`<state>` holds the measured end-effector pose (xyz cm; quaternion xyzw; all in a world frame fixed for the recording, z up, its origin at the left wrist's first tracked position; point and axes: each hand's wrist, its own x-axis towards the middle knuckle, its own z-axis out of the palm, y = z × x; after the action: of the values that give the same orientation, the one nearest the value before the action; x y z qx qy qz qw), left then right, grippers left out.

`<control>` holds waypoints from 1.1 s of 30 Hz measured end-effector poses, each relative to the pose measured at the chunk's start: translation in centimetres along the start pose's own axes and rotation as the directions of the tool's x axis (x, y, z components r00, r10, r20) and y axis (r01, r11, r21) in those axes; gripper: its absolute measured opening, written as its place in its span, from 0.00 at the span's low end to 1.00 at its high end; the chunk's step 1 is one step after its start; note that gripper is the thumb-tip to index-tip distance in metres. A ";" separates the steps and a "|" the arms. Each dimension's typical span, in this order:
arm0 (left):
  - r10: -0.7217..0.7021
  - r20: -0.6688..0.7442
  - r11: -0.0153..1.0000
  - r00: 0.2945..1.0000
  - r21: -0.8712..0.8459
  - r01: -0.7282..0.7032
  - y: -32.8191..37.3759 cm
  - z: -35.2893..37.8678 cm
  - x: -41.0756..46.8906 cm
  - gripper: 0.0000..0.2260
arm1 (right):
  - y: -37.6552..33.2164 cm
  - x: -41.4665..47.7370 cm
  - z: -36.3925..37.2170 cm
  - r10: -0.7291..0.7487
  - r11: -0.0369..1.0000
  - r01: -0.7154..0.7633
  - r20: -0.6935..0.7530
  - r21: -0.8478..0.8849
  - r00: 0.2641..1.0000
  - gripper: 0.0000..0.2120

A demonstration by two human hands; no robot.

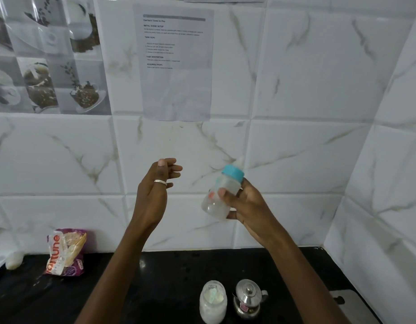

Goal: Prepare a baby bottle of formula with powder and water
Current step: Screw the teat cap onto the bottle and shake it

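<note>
The right hand [246,206] grips a small baby bottle [222,195] held up in front of the tiled wall [307,90], well above the black countertop [155,277]. The thumb crosses the front of the bottle body; the remaining fingers wrap behind it and are mostly hidden, with one fingertip showing under the base. The bottle tilts with its top up and to the right. Its blue collar [233,173] sits just above the thumb; the clear teat beyond the collar is blurred against the wall and hard to make out. The body looks cloudy white; the printed marks on it cannot be read.

The left hand [155,192] is raised apart from the bottle, holding nothing, fingers loosely spread and pointing toward it. A silver ring [160,182] sits on one finger.

Below the right-hand fingers, on the countertop, stand a jar of white powder [212,302] and, just beside it, a small steel lidded pot [247,298]; both are partly cut off by the frame's lower region. Below and left of the left-hand fingers lies a purple "fortune" packet [65,252]. A printed sheet [176,64] is fixed to the wall; its text is too blurred to read.
</note>
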<state>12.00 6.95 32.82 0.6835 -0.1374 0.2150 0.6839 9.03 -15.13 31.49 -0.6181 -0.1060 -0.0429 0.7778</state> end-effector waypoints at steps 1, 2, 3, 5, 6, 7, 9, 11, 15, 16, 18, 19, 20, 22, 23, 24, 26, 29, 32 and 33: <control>0.000 0.002 1.000 1.000 -0.001 0.000 0.0 0.1 0.0 0.22 | -0.2 -0.1 0.0 -0.012 0.999 0.013 -0.017 0.053 1.000 0.38; -0.001 0.003 1.000 1.000 0.000 0.001 -0.1 0.1 -0.1 0.22 | -0.3 0.0 0.0 -0.033 0.986 0.046 -0.082 0.162 0.996 0.37; -0.004 0.005 1.000 1.000 0.002 0.004 0.0 0.1 -0.1 0.22 | -0.4 0.2 -0.1 -0.054 0.964 0.089 -0.145 0.251 0.988 0.37; -0.012 0.001 1.000 1.000 0.003 0.012 -0.1 -0.1 -0.1 0.21 | -0.6 0.1 0.1 -0.068 0.968 0.102 -0.152 0.228 0.986 0.38; -0.013 -0.004 1.000 1.000 0.002 0.013 -0.1 -0.2 -0.1 0.21 | -0.4 0.0 0.2 -0.041 0.990 0.051 -0.077 0.134 0.996 0.38; -0.012 -0.008 1.000 1.000 -0.003 0.012 0.0 -0.2 0.0 0.21 | 0.1 -0.2 0.1 -0.003 0.999 0.003 0.003 0.041 1.000 0.36; -0.011 -0.009 1.000 1.000 -0.012 0.011 0.0 0.0 -0.1 0.22 | 0.2 -0.3 -0.1 -0.015 0.998 0.013 0.021 0.061 1.000 0.33; -0.011 0.001 1.000 1.000 -0.008 0.011 0.0 -0.1 -0.2 0.22 | -0.2 -0.2 -0.2 -0.058 0.955 0.089 -0.118 0.282 0.991 0.32; -0.007 -0.006 1.000 1.000 -0.001 0.007 0.0 -0.3 -0.3 0.22 | -0.1 -0.3 -0.2 -0.030 0.989 0.041 -0.074 0.143 0.997 0.37; -0.007 -0.009 1.000 1.000 -0.004 0.007 0.0 -0.3 -0.3 0.22 | -0.1 -0.4 -0.2 -0.011 0.995 0.014 -0.029 0.099 1.000 0.36; -0.005 -0.002 1.000 1.000 -0.003 0.005 0.0 -0.2 -0.4 0.22 | -0.3 -0.5 -0.4 -0.039 0.983 0.048 -0.051 0.175 0.998 0.39; -0.005 0.003 1.000 1.000 0.001 0.005 0.1 -0.1 -0.5 0.22 | -0.5 -0.4 -0.5 -0.069 0.957 0.097 -0.108 0.274 0.992 0.38; -0.005 0.007 1.000 1.000 0.007 0.005 0.1 -0.1 -0.6 0.22 | -0.8 -0.5 -0.2 -0.096 0.935 0.143 -0.157 0.323 0.983 0.35; -0.006 0.008 1.000 1.000 0.009 0.006 0.1 -0.2 -0.6 0.23 | -0.8 -0.6 0.2 -0.097 0.963 0.127 -0.134 0.239 0.986 0.30; -0.006 0.005 1.000 1.000 0.005 0.006 0.1 -0.3 -0.6 0.23 | -0.4 -0.7 0.2 -0.070 0.986 0.081 -0.077 0.148 0.995 0.30; -0.005 0.001 1.000 1.000 0.000 0.005 0.1 -0.3 -0.5 0.22 | -0.2 -0.7 0.2 -0.041 0.993 0.044 -0.029 0.111 0.999 0.31; -0.002 0.006 1.000 1.000 -0.004 0.002 0.1 -0.2 -0.5 0.22 | -0.6 -0.9 0.2 -0.052 0.986 0.059 -0.047 0.153 0.998 0.36; 0.000 0.015 1.000 1.000 0.016 0.000 0.2 -0.3 -0.8 0.23 | -1.1 -0.5 0.4 -0.105 0.944 0.159 -0.194 0.289 0.975 0.30; 0.000 0.000 1.000 1.000 0.010 0.000 0.1 -0.6 -0.6 0.23 | -0.7 -0.5 0.6 -0.037 0.996 0.041 -0.052 0.081 0.998 0.29; 0.000 0.000 1.000 1.000 0.007 0.000 0.1 -0.5 -0.6 0.23 | -0.7 -0.6 0.6 -0.034 0.997 0.035 -0.026 0.065 0.999 0.30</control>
<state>11.36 7.39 32.57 0.6860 -0.1365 0.2155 0.6814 8.29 -14.78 32.13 -0.5896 -0.1084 -0.0604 0.7981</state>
